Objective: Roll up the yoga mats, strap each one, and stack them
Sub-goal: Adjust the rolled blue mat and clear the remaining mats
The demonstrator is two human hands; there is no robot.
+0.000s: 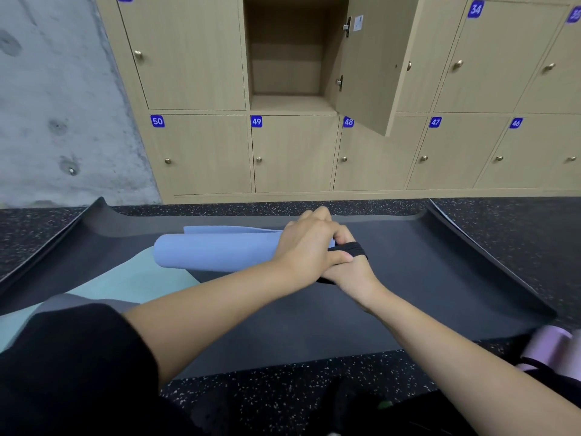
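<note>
A rolled blue yoga mat [213,251] lies crosswise on an unrolled dark grey mat [408,278]. My left hand [309,247] wraps over the roll's right end. Beneath it, my right hand [352,267] pinches a black strap [353,248] that loops around that end. The roll's outer flap sticks out loosely at the back. A teal mat [125,284] lies flat under the dark one at the left. A rolled pink mat [553,350] with a dark strap rests at the right edge.
Wooden lockers line the wall ahead, and the door of one [371,58] stands open above number 48. A concrete wall [56,105] is on the left. The dark mat's two far corners curl upward. Speckled black rubber floor [283,394] surrounds the mats.
</note>
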